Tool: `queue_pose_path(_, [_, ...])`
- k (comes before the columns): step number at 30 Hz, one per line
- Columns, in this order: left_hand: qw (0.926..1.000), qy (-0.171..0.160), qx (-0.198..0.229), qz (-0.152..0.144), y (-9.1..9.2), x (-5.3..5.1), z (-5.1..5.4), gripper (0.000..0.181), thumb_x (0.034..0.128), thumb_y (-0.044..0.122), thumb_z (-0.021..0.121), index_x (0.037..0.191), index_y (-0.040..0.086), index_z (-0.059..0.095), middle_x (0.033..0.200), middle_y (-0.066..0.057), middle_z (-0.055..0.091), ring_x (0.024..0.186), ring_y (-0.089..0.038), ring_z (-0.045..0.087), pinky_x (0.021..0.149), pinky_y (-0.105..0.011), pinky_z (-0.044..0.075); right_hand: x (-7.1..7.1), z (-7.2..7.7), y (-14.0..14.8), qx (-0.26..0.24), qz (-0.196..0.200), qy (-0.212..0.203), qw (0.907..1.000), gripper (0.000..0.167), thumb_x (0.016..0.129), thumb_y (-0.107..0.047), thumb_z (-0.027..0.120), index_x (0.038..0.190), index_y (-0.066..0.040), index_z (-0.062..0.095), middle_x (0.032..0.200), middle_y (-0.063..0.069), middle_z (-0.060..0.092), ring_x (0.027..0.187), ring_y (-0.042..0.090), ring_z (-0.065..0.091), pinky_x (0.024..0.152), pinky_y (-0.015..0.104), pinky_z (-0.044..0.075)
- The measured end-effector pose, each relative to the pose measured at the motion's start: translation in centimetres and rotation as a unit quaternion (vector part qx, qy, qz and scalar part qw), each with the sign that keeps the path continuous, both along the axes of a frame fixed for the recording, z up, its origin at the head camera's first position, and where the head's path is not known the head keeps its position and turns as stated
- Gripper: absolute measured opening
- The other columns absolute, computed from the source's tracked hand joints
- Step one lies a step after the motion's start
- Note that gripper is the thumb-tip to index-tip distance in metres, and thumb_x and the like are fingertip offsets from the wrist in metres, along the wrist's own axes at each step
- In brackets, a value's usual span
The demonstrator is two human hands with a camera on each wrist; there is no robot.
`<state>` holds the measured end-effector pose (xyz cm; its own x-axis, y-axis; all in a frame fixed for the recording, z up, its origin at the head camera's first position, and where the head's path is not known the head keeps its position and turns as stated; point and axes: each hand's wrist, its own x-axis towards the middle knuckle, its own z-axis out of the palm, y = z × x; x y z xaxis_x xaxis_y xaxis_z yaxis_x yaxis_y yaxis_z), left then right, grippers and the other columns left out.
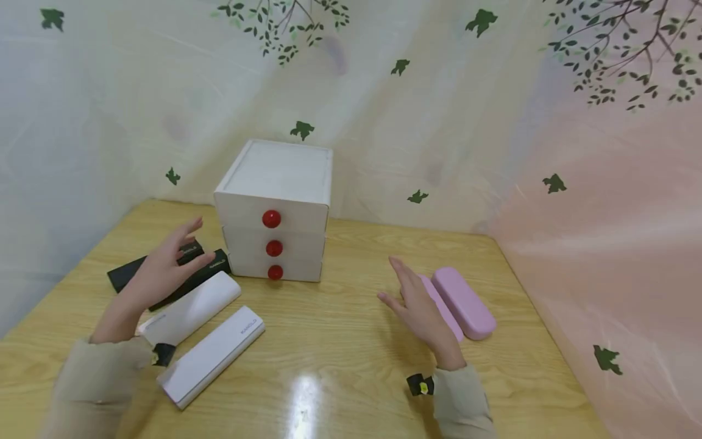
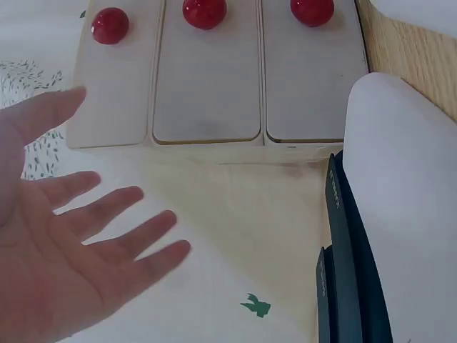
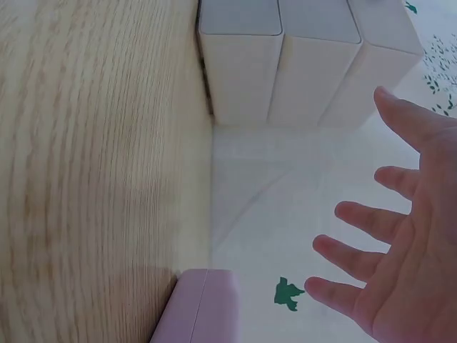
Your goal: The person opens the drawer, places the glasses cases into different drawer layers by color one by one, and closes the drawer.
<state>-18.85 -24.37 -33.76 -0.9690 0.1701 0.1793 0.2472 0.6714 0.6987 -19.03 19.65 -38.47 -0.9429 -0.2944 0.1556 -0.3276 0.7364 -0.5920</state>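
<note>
The left hand [image 1: 164, 268] hovers with fingers spread over two black boxes [image 1: 192, 283] and a white case [image 1: 192, 308]; in the left wrist view this hand [image 2: 93, 243] holds nothing. Above two pink cases [image 1: 463, 303] is the right hand [image 1: 419, 305], which partly covers the nearer one. Its fingers stand apart and empty in the right wrist view, where the hand [image 3: 400, 236] is at the right edge. A white drawer box [image 1: 271, 238] with red round knobs stands between the hands, its drawers closed. A second white case [image 1: 214, 356] lies in front of the left hand.
The wooden table [image 1: 329, 353] meets a pale curtain [image 1: 373, 122] with green leaf prints at the back and sides. Black straps with a small yellow detail are near both wrists.
</note>
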Motion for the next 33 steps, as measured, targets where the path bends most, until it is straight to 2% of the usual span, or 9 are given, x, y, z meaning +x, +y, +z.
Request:
queue_pose_path(6, [0.9963, 0.033, 0.079, -0.004, -0.2, -2.0, 0.6, 0.075, 0.0988, 0.021, 0.056, 0.156, 0.009, 0.010, 0.157, -0.028, 0.019, 0.136, -0.056, 0.027, 0.102, -0.073, 0.029, -0.2, 0.2, -0.2, 0.001, 0.010, -0.011, 0.9999, 0.076, 0.097, -0.046, 0.054, 0.157, -0.020, 0.014, 0.163, 0.009, 0.017, 0.149, 0.033, 0.018, 0.118, 0.058, 0.021])
queue_pose_path(13, [0.9930, 0.043, 0.110, -0.009, 0.0, -4.1, 1.2, 0.074, 0.0997, 0.024, 0.054, 0.157, 0.020, 0.009, 0.159, -0.023, 0.018, 0.137, -0.054, 0.028, 0.101, -0.074, 0.030, -0.3, 0.0, -0.3, 0.011, 0.018, -0.005, 0.9998, 0.073, 0.098, -0.041, 0.054, 0.156, -0.018, 0.016, 0.162, 0.011, 0.021, 0.147, 0.036, 0.022, 0.116, 0.059, 0.023])
queue_pose_path(19, [0.9883, 0.049, 0.143, -0.019, 0.0, -5.6, 1.9, 0.063, 0.1000, 0.024, 0.054, 0.155, 0.017, 0.024, 0.160, -0.016, 0.022, 0.138, -0.049, 0.031, 0.103, -0.072, 0.031, -0.3, -0.1, -0.5, 0.015, 0.014, 0.012, 0.9997, 0.068, 0.099, -0.035, 0.054, 0.155, -0.015, 0.022, 0.159, 0.011, 0.028, 0.145, 0.035, 0.030, 0.113, 0.059, 0.030])
queue_pose_path(23, [0.9859, 0.042, 0.159, -0.030, -0.1, -6.5, 2.2, 0.051, 0.1008, 0.026, 0.052, 0.148, 0.018, 0.036, 0.160, -0.010, 0.023, 0.138, -0.045, 0.033, 0.108, -0.066, 0.032, -0.3, -0.1, -0.7, 0.017, -0.003, 0.050, 0.9986, 0.062, 0.098, -0.034, 0.056, 0.152, -0.014, 0.032, 0.150, 0.010, 0.045, 0.132, 0.032, 0.049, 0.100, 0.054, 0.046])
queue_pose_path(25, [0.9852, 0.035, 0.164, -0.037, -0.1, -7.0, 2.3, 0.047, 0.1009, 0.027, 0.051, 0.146, 0.019, 0.039, 0.160, -0.006, 0.023, 0.138, -0.035, 0.037, 0.112, -0.049, 0.038, -0.3, -0.1, -0.8, 0.015, -0.011, 0.074, 0.9971, 0.058, 0.097, -0.031, 0.059, 0.148, -0.013, 0.039, 0.140, 0.009, 0.056, 0.115, 0.028, 0.061, 0.090, 0.049, 0.052])
queue_pose_path(28, [0.9848, 0.016, 0.166, -0.050, -0.3, -7.4, 2.4, 0.046, 0.1013, 0.027, 0.050, 0.146, 0.021, 0.039, 0.158, -0.005, 0.026, 0.137, -0.029, 0.040, 0.110, -0.043, 0.040, -0.4, 0.0, -0.8, 0.014, -0.017, 0.095, 0.9952, 0.051, 0.096, -0.030, 0.061, 0.142, -0.013, 0.049, 0.128, 0.007, 0.065, 0.094, 0.021, 0.065, 0.079, 0.039, 0.052])
queue_pose_path(30, [0.9849, 0.004, 0.164, -0.057, -0.4, -7.6, 2.3, 0.048, 0.1014, 0.027, 0.050, 0.147, 0.024, 0.037, 0.158, -0.005, 0.027, 0.137, -0.028, 0.041, 0.108, -0.039, 0.042, -0.5, -0.1, -0.8, 0.014, -0.019, 0.101, 0.9946, 0.047, 0.095, -0.030, 0.062, 0.138, -0.013, 0.053, 0.123, 0.006, 0.068, 0.079, 0.016, 0.060, 0.073, 0.032, 0.048])
queue_pose_path(32, [0.9844, -0.006, 0.164, -0.064, -0.4, -7.8, 2.2, 0.050, 0.1014, 0.026, 0.050, 0.148, 0.026, 0.034, 0.158, -0.007, 0.028, 0.137, -0.034, 0.040, 0.107, -0.041, 0.043, -0.6, -0.3, -0.8, 0.012, -0.021, 0.103, 0.9944, 0.045, 0.095, -0.031, 0.062, 0.136, -0.013, 0.055, 0.121, 0.004, 0.069, 0.077, 0.016, 0.060, 0.070, 0.031, 0.047])
queue_pose_path(33, [0.9838, -0.007, 0.166, -0.068, -0.4, -7.8, 2.1, 0.050, 0.1014, 0.025, 0.050, 0.148, 0.027, 0.034, 0.157, -0.008, 0.029, 0.137, -0.037, 0.040, 0.105, -0.035, 0.045, -0.7, -0.3, -0.8, 0.010, -0.021, 0.103, 0.9944, 0.044, 0.095, -0.032, 0.062, 0.135, -0.014, 0.056, 0.120, 0.004, 0.069, 0.080, 0.018, 0.061, 0.071, 0.032, 0.048])
